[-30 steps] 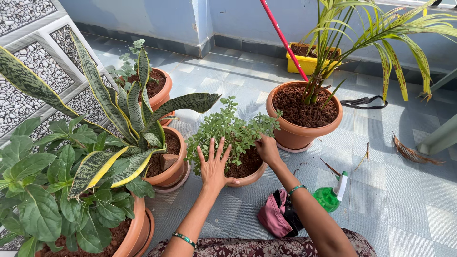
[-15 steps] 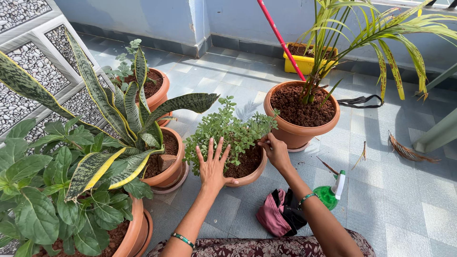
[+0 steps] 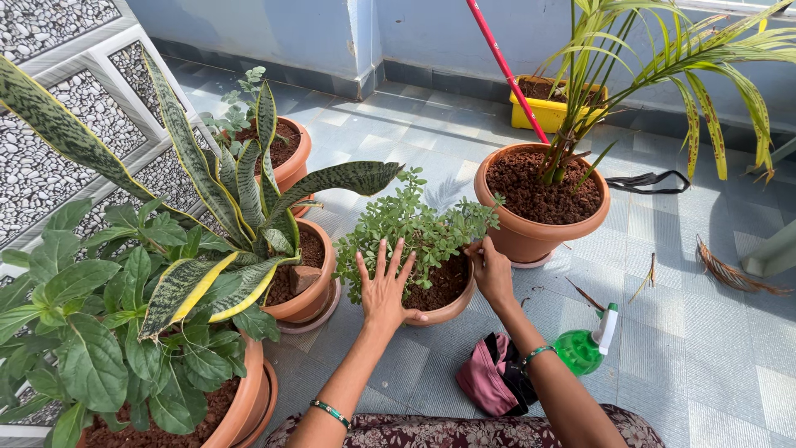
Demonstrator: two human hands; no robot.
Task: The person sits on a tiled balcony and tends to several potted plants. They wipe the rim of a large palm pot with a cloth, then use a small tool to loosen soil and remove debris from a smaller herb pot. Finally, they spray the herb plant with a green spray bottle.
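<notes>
Fingertips of my right hand hidden in the leaves of the small bushy plant; can't tell if they pinch anything. My left hand covers part of the terracotta pot's near rim. Palm fronds cut off at top and right edges. Red pole cut off at top. Broad-leaf plant and its pot cut off at bottom left. Pink cloth: dark item on it too bunched to identify.
</notes>
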